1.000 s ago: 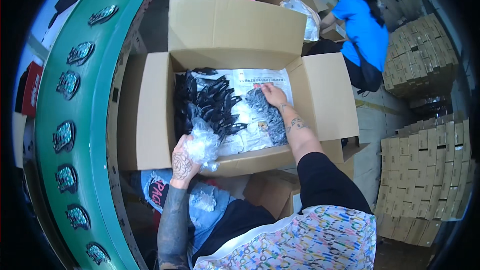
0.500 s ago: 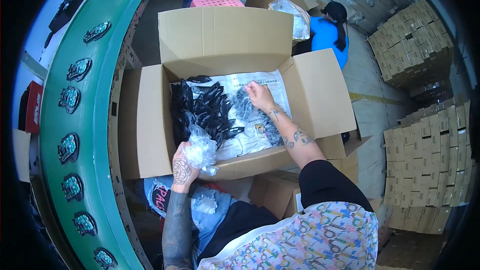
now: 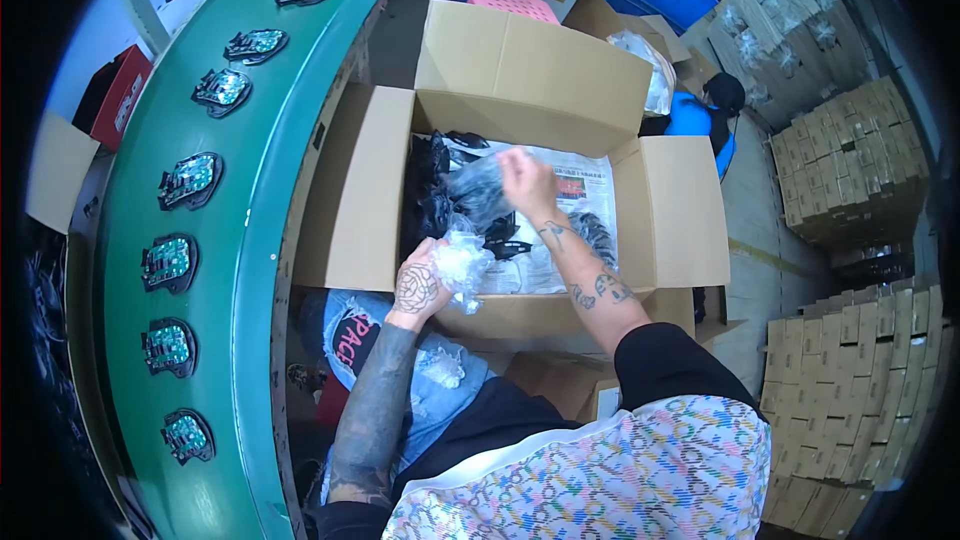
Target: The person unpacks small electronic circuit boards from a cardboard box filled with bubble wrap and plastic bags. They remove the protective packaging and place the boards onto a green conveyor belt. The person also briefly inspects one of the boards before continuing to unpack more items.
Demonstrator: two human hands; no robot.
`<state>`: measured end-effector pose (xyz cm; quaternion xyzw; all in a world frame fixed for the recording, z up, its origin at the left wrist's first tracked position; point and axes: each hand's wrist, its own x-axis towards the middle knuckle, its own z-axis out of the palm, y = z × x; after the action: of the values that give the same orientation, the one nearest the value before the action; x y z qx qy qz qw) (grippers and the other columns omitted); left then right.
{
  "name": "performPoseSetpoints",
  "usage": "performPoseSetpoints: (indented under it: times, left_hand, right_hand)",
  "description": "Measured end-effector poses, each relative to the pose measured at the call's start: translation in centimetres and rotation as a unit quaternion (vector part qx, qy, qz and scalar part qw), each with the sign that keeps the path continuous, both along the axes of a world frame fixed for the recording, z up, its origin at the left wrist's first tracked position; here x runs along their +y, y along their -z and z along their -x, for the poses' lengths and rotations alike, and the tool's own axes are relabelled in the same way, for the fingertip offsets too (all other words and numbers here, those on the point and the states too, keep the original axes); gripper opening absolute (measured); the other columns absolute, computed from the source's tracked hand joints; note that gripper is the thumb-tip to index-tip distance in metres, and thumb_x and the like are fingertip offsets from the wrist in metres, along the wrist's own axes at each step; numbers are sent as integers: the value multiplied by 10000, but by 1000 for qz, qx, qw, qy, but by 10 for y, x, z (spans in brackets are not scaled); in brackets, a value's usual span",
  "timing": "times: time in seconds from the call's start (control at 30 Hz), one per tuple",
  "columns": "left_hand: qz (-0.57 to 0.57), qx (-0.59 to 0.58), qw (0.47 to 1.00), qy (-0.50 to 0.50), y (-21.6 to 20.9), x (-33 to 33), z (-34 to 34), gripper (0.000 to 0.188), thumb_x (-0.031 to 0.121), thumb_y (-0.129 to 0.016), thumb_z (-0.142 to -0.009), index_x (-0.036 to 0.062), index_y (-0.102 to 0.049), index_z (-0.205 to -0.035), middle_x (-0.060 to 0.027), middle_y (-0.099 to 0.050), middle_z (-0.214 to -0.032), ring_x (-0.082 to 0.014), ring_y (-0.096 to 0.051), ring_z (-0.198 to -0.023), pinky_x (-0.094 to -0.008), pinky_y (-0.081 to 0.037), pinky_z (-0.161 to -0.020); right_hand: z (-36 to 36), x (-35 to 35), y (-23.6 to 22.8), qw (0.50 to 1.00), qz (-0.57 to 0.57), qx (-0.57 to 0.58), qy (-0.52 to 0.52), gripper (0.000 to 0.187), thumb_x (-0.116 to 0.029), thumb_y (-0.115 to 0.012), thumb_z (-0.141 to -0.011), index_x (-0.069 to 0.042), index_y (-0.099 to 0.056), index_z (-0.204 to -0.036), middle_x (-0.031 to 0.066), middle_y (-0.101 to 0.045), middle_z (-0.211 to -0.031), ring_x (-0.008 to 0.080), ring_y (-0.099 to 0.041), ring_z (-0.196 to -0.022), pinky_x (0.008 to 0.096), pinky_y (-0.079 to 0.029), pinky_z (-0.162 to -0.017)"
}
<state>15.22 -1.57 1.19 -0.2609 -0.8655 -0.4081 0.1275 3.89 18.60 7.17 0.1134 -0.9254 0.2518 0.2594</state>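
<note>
Crumpled, glossy, translucent clear plastic [image 3: 463, 264]

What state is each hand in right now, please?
Left hand: closed, holding crumpled clear plastic.
Right hand: closed, apparently gripping the edge of a blurred translucent plastic bundle.

Crumpled clear plastic [image 3: 463, 265] is gripped by the left hand [image 3: 420, 282] at the near edge of an open carton [image 3: 690, 210]. A greyish see-through bag [image 3: 478, 189] is pinched by the blurred right hand [image 3: 527, 183] above black parts [image 3: 429, 172]. The carton is lined with newspaper [image 3: 540, 274]. To the left, seven circuit-board units [image 3: 190, 180] are lined up along a green belt [image 3: 235, 290]. Brown boxes [image 3: 850, 390] are stacked at right.
</note>
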Motion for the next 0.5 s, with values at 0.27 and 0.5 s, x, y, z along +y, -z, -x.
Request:
performPoseSetpoints:
  times: [0.27,0.5]
  left_hand:
    - [-11,3,1000,-14,7,5,2,170,217,-605,-772,93,-643,-882,-96,-616,-843,-270,-570,-821,-380,-485,-727]
    - [-16,38,999,-10,8,3,1,149,204,-596,-769,90,-629,-859,-103,-596,-823,-272,-555,-797,-384,-472,-707]
  right_hand:
    - [17,4,-24,984,174,-24,17,271,-261,-598,-919,-27,-602,-783,45,-554,-545,108,-505,-483,300,-407,-472]
    - [5,-5,-36,996,39,-24,-76,234,-222,-611,-902,-19,-613,-785,76,-572,-592,116,-522,-536,293,-431,-519]
